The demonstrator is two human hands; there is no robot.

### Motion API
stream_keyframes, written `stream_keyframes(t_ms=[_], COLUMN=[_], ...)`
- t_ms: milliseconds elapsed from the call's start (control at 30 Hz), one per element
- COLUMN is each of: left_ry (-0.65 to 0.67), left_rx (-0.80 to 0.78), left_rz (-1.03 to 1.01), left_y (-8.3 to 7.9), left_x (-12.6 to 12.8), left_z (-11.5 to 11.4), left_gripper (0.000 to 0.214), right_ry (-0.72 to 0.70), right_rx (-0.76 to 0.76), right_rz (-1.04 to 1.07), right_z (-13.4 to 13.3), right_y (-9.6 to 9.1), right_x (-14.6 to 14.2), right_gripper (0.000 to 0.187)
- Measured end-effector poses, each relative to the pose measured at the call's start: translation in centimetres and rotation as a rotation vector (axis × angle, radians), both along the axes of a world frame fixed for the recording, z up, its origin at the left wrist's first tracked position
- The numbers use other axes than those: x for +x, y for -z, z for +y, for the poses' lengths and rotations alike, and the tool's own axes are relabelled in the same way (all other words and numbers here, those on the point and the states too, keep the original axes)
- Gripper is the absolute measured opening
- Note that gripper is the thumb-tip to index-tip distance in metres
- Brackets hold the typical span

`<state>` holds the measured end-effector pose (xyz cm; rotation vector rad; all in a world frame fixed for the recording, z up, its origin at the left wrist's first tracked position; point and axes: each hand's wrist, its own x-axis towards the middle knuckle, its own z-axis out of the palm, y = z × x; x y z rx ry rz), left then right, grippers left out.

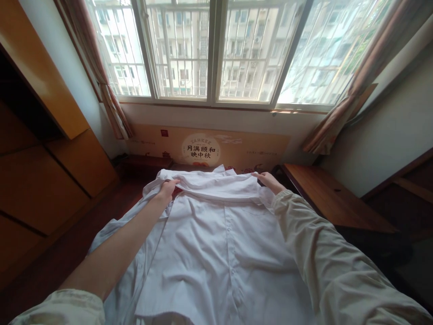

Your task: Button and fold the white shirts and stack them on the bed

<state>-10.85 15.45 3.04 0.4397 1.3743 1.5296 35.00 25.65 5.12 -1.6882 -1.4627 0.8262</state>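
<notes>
A white button-up shirt (203, 248) lies spread in front of me, its button strip running down the middle and its hem toward me. Across its far end lies a folded band of white cloth, which looks like a sleeve (216, 186). My left hand (167, 188) pinches the left part of this band, fingers closed on it. Farther right, my right hand (269, 180) grips the band's right end between thumb and fingers. More white cloth hangs out at the left, under my left forearm. The surface beneath the shirt is mostly hidden.
Beyond the shirt a printed beige panel (145, 135) stands below a barred window (213, 49). A wooden desk top (331, 194) is at the right. Wooden cabinets (67, 158) line the left side. Tied curtains (110, 106) hang beside the window.
</notes>
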Motion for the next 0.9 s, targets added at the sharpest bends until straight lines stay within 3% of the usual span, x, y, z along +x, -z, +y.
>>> stream_keyframes(t_ms=[100,200,467,600,733,900], left_ry=[0.004,0.005,0.003,0.004,0.054,0.145], left_rx=[-0.002,-0.005,0.019,0.015,0.041,0.021], left_rz=[0.010,0.017,0.026,0.018,0.032,0.085], left_y=[-0.2,-0.6,-1.7,-2.0,-2.4,-2.3], left_x=[0.1,0.3,0.9,1.2,1.9,3.1], left_z=[0.0,-0.1,-0.7,-0.9,-1.3,-1.9], left_gripper=[0.012,0.011,0.013,0.018,0.027,0.033], right_ry=[-0.102,-0.111,-0.012,0.019,0.179,0.221], right_rx=[-0.088,-0.097,0.012,-0.023,0.003,-0.054], right_rz=[-0.363,-0.707,-0.956,-0.811,-0.366,0.004], right_z=[-2.0,-3.9,-6.6,-6.5,-5.7,-5.9], right_y=[-0.3,-0.8,-1.7,-1.8,-1.8,-1.1], right_x=[-0.7,-1.8,-3.7,-2.6,0.5,3.6], right_gripper=[0.042,0.036,0.037,0.021,0.010,0.028])
